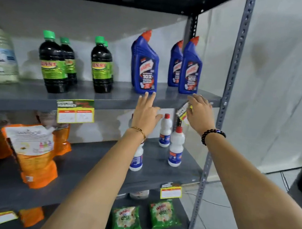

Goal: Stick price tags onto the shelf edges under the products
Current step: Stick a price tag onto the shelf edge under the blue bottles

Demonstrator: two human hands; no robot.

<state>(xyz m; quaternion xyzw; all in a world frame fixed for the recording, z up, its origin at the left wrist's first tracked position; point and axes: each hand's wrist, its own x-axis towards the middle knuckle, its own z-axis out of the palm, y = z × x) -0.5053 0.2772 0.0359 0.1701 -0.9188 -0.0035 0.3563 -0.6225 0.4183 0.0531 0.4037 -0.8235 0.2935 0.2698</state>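
Note:
My right hand [199, 113] holds a yellow and red price tag [183, 113] against the front edge of the grey upper shelf [109, 104], just under the right-hand blue toilet-cleaner bottles [190, 69]. My left hand [146, 113] rests flat on the same shelf edge with fingers spread, below another blue bottle [145, 66]. It holds nothing. One price tag [75, 111] hangs stuck on this edge under the dark green-capped bottles [101, 66]. Another price tag [171, 191] sits on the edge of the shelf below.
White bleach bottles [176, 148] stand on the middle shelf behind my arms. Orange pouches [33, 153] fill its left side. Green packets [164, 215] lie on the lower shelf. A perforated metal upright [229, 86] frames the right side, with a white wall beyond.

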